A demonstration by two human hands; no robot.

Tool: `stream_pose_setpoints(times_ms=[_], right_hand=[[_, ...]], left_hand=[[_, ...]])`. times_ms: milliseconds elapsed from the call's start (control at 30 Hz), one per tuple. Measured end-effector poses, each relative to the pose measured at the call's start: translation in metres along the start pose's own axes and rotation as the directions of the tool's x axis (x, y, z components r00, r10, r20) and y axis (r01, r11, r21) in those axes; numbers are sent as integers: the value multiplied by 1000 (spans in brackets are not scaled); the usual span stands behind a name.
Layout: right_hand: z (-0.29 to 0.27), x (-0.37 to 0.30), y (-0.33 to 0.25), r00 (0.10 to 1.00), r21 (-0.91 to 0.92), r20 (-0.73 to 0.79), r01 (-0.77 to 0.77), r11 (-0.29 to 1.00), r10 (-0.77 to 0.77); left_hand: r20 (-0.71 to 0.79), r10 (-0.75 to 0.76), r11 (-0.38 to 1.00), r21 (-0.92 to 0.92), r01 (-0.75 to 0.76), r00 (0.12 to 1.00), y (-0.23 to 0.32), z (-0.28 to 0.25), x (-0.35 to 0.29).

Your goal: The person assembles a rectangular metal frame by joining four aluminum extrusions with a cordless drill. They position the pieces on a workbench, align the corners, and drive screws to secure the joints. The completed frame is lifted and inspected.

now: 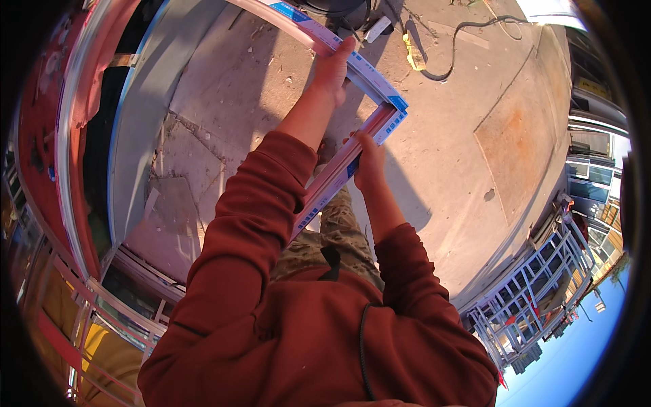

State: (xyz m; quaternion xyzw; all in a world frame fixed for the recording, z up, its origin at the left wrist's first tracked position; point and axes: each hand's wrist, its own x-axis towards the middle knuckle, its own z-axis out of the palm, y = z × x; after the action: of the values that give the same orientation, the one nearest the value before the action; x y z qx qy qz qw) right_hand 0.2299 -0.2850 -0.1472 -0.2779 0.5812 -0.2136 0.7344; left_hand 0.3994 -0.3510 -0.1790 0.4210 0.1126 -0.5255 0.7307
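1. Clearly, the left hand [331,73] is closed around the upper bar of a pale frame [371,80], its thumb lying on the bar, above the middle of the frame.
2. The right hand [370,164] grips the lower bar of the same frame, below the corner where the 2 bars meet.
3. That corner points to the right, a little above and right of the picture's middle; 1 bar runs to the upper edge, the other slants down and left until the left sleeve [254,197] hides it.
4. Blue printed film covers parts of both bars.
5. Concrete floor [447,156] lies beyond, with a yellow piece [414,54] and a dark hose [475,24] near the top, right of centre.
6. Stacked metal frames [529,292] stand at the lower right.
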Motion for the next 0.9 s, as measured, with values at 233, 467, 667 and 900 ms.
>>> stream_pose_setpoints(times_ms=[233,467,667,900], right_hand=[[-2,17,12,998,-160,15,60,985,-58],[1,27,20,976,-327,-130,126,937,-176],[0,23,12,974,-212,-7,221,952,-227],[-23,23,-47,982,61,188,-1,998,-10]], left_hand=[[59,10,999,46,-12,998,5,-1,-6],[3,-26,989,147,26,1000,6,2,-10],[15,-82,963,259,75,997,14,-7,-21],[-271,255,715,699,8,928,-6,-174,-117]])
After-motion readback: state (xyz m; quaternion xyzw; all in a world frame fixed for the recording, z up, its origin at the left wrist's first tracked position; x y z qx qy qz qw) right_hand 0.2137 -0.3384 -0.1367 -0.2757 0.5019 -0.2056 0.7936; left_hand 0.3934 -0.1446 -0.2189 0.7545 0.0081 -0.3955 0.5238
